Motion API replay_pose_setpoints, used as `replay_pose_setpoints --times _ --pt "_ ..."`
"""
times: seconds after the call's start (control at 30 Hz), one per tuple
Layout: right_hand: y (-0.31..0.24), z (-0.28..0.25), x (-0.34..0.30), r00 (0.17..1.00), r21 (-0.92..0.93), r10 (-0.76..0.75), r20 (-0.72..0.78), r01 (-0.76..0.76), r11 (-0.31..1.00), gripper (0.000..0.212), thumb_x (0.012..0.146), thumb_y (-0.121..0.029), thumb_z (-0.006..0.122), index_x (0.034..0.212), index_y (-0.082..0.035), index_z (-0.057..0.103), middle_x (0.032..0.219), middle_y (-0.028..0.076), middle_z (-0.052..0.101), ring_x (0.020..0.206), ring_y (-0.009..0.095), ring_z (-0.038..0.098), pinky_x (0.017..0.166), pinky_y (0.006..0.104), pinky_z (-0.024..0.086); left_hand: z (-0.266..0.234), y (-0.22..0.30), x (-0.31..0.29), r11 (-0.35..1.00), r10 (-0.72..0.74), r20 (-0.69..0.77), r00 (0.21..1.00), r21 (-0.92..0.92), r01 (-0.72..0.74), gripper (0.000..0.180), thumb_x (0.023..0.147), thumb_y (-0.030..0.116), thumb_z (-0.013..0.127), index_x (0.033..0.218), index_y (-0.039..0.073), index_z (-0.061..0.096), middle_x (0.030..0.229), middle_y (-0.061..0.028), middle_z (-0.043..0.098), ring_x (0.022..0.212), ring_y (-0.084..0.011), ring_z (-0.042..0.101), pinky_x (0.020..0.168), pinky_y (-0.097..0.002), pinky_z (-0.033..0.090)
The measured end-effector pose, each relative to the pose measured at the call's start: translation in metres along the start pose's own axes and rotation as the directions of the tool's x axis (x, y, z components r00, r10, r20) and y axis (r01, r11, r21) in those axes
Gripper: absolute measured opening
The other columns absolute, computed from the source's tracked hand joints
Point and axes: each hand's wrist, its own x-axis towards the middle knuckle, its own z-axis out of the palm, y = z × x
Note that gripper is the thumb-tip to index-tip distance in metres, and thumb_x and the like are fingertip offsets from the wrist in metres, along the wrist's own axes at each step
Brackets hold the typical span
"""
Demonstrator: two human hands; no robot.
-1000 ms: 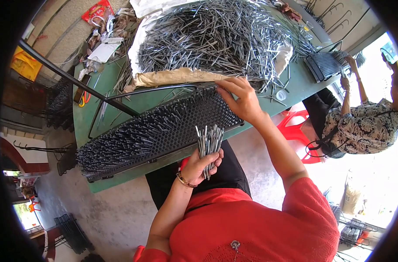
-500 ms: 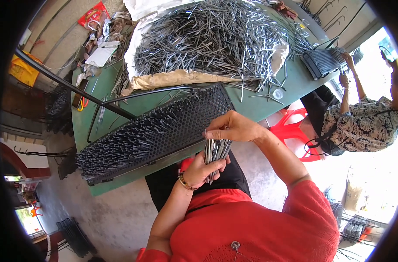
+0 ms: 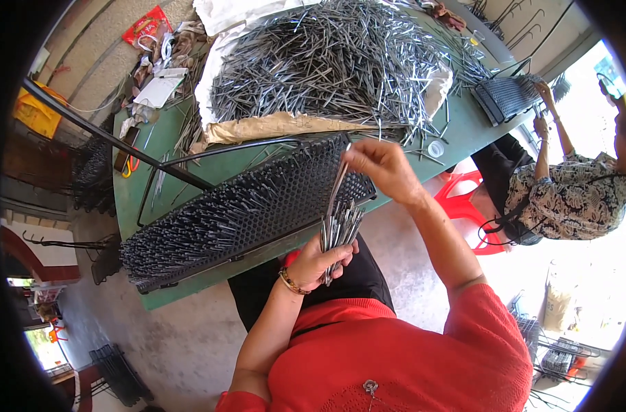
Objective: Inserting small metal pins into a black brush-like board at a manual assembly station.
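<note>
My left hand (image 3: 320, 264) is wrapped round an upright bundle of thin metal rods (image 3: 344, 225). Up and to the right of it, my right hand (image 3: 388, 172) pinches a single slender rod (image 3: 338, 184) by its top, and the rod's lower end is close to the bundle. Both hands are beside the right end of a long black perforated rack (image 3: 285, 209). Rods with dark tips (image 3: 203, 223) fill its left and middle holes, while many holes toward the right are bare.
A big heap of rods (image 3: 327, 62) lies on paper sheeting (image 3: 272, 128) on the green table (image 3: 416, 165). Scissors (image 3: 129, 165) and a small clear cap (image 3: 436, 148) lie on it too. A co-worker (image 3: 567, 185) handles another black rack (image 3: 505, 96) near a red stool (image 3: 457, 206).
My right hand has moved up from the top of the bundle, drawing one rod out. The left hand keeps its grip almost in place.
</note>
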Motion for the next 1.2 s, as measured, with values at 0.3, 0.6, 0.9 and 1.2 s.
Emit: replay_pose_setpoints --times 0.3,0.6,0.9,1.2 --pt "-0.002 -0.036 0.039 0.935 -0.532 -0.333 -0.125 0.221 0.818 0.019 0.091 -0.012 0.060 0.103 0.002 0.063 0.088 0.009 0.068 0.082 0.013 0.064 0.074 0.0274 0.050 0.001 -0.004 -0.001 1.000 0.000 -0.016 1.000 -0.029 -0.001 0.021 0.086 0.008 0.060 0.106 0.005 0.052 0.090 -0.0044 0.056 0.070 -0.0076 0.049 0.045 -0.0191 0.039" --pt "-0.002 -0.042 0.048 0.904 -0.625 -0.424 0.055 0.362 0.691 0.017 0.090 -0.012 0.059 0.101 0.000 0.063 0.093 0.010 0.068 0.085 0.021 0.066 0.076 0.0304 0.050 -0.005 -0.008 -0.005 0.999 -0.020 -0.016 1.000 -0.040 0.019 0.028 0.087 0.011 0.060 0.113 0.007 0.048 0.092 -0.0033 0.054 0.073 -0.0063 0.050 0.048 -0.0185 0.039" --pt "0.005 -0.043 0.047 0.915 -0.517 -0.387 0.114 0.387 0.764 0.017 0.092 -0.010 0.056 0.102 0.001 0.064 0.094 0.010 0.068 0.085 0.018 0.066 0.077 0.0289 0.051 -0.004 -0.008 -0.004 0.999 -0.019 -0.017 1.000 -0.040 0.019 0.029 0.087 0.010 0.061 0.113 0.008 0.049 0.092 -0.0033 0.055 0.073 -0.0065 0.050 0.048 -0.0185 0.039" --pt "0.021 -0.037 0.051 0.965 -0.418 -0.257 0.057 0.257 0.871 0.017 0.093 -0.008 0.054 0.102 0.002 0.063 0.093 0.009 0.068 0.082 0.014 0.065 0.075 0.0273 0.052 -0.005 -0.008 -0.005 0.999 -0.018 -0.023 1.000 -0.047 0.017 0.024 0.087 0.010 0.060 0.109 0.006 0.050 0.090 -0.0032 0.055 0.072 -0.0063 0.050 0.047 -0.0183 0.039"
